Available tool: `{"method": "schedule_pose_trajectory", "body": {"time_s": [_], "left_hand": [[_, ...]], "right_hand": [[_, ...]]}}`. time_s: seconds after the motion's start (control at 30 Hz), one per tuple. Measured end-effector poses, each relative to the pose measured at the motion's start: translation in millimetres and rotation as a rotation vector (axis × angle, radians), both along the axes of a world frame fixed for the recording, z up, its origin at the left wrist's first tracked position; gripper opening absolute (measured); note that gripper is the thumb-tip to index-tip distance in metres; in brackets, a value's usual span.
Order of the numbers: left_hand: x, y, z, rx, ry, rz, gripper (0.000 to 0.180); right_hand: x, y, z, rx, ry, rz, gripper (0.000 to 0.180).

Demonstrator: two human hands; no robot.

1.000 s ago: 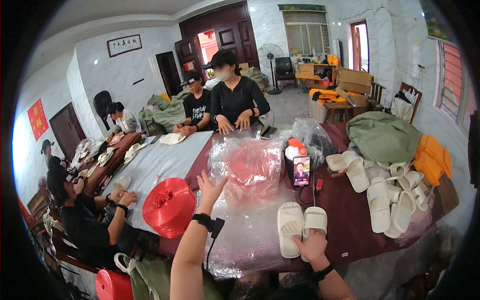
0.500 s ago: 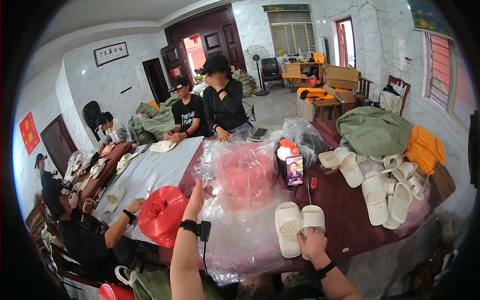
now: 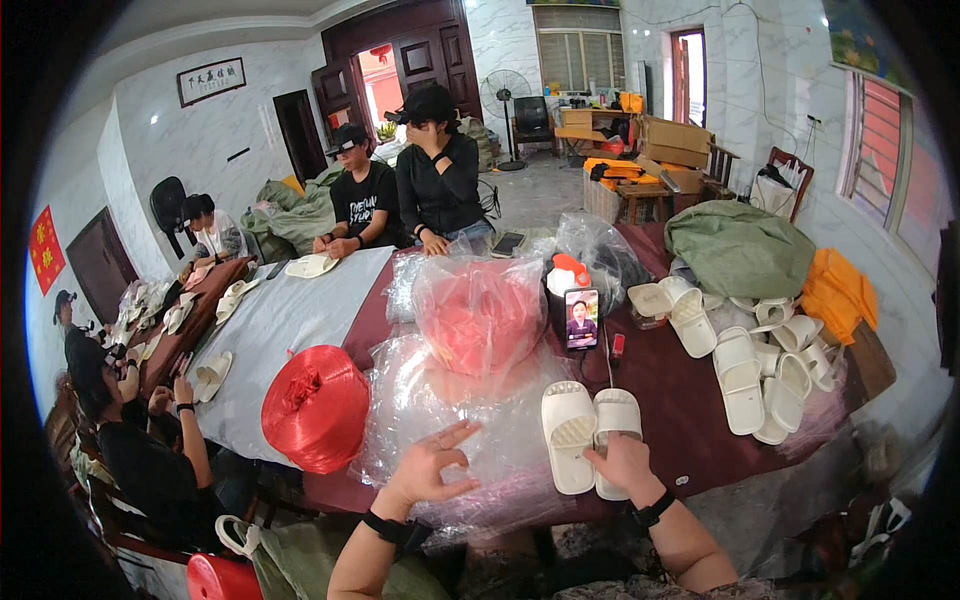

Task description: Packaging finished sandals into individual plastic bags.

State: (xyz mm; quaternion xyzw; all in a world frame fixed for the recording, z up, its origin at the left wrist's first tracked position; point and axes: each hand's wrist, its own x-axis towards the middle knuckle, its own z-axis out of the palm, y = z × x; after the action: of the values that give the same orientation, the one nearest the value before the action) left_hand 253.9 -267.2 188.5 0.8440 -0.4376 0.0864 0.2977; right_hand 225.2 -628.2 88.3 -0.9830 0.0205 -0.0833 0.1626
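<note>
A pair of cream slippers lies side by side at the table's near edge, the left slipper (image 3: 567,445) and the right slipper (image 3: 616,408). My right hand (image 3: 625,468) grips the right slipper near its strap; some of the fingertips are hidden. Over a flat stack of clear plastic bags (image 3: 430,395), my left hand (image 3: 432,468) is held with fingers spread and nothing in it. A reddish bundle wrapped in clear plastic (image 3: 480,325) sits on the far part of that stack. Left of the bags is a big roll of red plastic twine (image 3: 315,410).
A lit phone (image 3: 581,318) stands propped beyond the slippers. More cream slippers (image 3: 740,380) are heaped at the right, by a green sack (image 3: 740,255) and orange bags (image 3: 838,295). Co-workers (image 3: 440,170) sit across and along the left side.
My left hand has come down and nearer to me, from upright beside the bags to over their near part, fingers now spread. The right hand stays at the right slipper. The view has shifted slightly.
</note>
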Motion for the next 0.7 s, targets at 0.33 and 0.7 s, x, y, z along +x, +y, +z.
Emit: {"method": "schedule_pose_trajectory", "body": {"time_s": [0.33, 0.7], "left_hand": [[-37, -16, -56, 0.123, 0.348, 0.146, 0.063], [-76, -47, -118, 0.161, -0.088, 0.433, 0.050]], "right_hand": [[5, 0, 13, 0.022, 0.068, 0.017, 0.065], [85, -37, 111, 0.025, -0.385, 0.083, 0.046]]}}
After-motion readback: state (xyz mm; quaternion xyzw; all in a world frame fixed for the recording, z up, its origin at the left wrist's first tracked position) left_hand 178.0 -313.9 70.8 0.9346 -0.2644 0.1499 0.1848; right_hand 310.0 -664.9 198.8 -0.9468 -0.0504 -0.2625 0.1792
